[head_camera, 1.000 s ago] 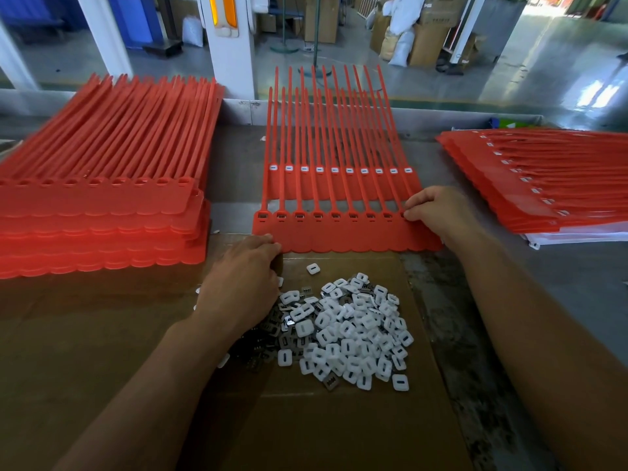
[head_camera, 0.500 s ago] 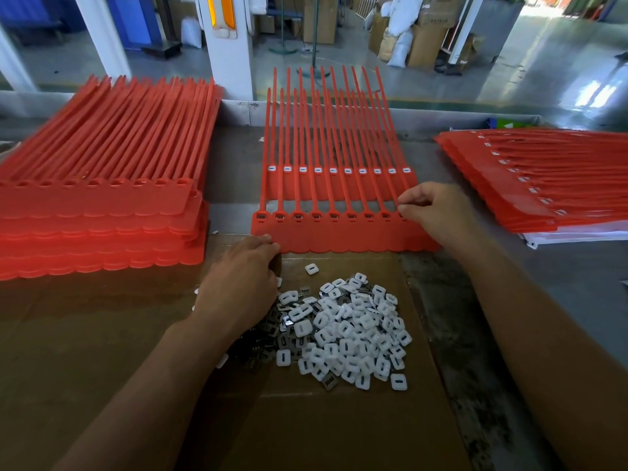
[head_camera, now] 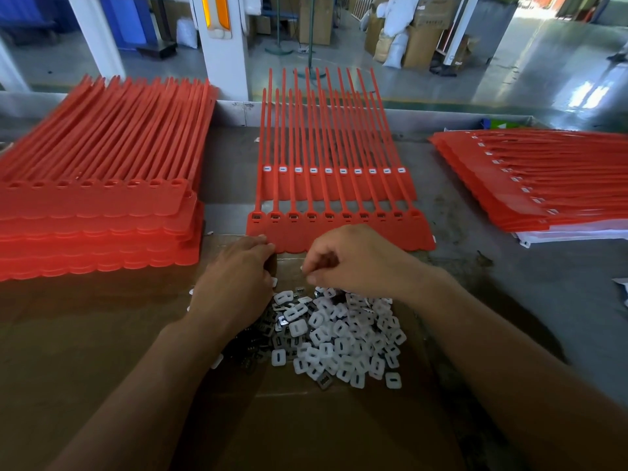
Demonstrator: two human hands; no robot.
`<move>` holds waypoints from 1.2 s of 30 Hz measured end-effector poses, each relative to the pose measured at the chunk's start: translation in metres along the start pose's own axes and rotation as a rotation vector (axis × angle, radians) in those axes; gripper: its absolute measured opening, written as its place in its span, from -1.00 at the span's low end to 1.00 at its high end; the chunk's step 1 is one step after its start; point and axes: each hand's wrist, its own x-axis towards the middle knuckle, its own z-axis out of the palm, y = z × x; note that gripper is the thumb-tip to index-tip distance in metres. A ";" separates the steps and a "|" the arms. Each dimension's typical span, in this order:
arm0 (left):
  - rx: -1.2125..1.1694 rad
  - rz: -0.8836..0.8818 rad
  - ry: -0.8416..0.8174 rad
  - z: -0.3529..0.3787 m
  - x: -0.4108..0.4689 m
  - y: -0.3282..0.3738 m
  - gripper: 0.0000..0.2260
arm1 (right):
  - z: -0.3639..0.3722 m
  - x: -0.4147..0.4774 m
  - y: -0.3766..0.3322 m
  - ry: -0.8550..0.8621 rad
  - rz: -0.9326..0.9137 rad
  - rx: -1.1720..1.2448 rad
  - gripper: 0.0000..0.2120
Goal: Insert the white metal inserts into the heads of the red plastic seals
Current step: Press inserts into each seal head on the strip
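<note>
Lift one insert point(head_camera: 393, 380) off the pile point(head_camera: 339, 334), turn it flat, and press it squarely into a head point(head_camera: 329, 216) on the strip of seals point(head_camera: 373, 234) just beyond. Working with the right hand point(head_camera: 353, 263) curled, fingertips point(head_camera: 311, 277) nearly together at the pile's far edge, pinching an insert or not cannot be told. Resting the left hand point(head_camera: 234, 287), loosely bent, on the pile and touching the strip.

Colour record, desk top
Seal sheets point(head_camera: 339, 234) at desk centre: plain uniform red; fitted inserts point(head_camera: 328, 170) in the far row of heads: white, dark slot; near row of heads: dark openings; left stack point(head_camera: 95, 212) and right stack point(head_camera: 543, 185) at the desk's side edges: same red; loose inserts point(head_camera: 343, 338): white, dark slot, some grey metallic; cardboard point(head_camera: 102, 351): plain brown; desk point(head_camera: 509, 283): mottled grey.
</note>
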 end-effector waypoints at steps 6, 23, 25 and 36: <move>0.001 0.017 0.003 0.000 0.000 0.000 -0.57 | 0.015 0.011 -0.014 -0.051 0.097 -0.162 -0.93; 0.009 0.030 0.018 0.001 -0.001 -0.001 -0.57 | 0.026 0.007 -0.015 -0.071 0.022 -0.340 -0.90; 0.008 0.029 0.018 0.001 -0.001 -0.001 -0.57 | 0.025 0.007 -0.013 -0.079 0.034 -0.266 -0.90; -0.014 0.018 0.007 0.000 0.000 -0.002 -0.57 | -0.025 0.012 0.062 0.413 0.286 0.135 -0.85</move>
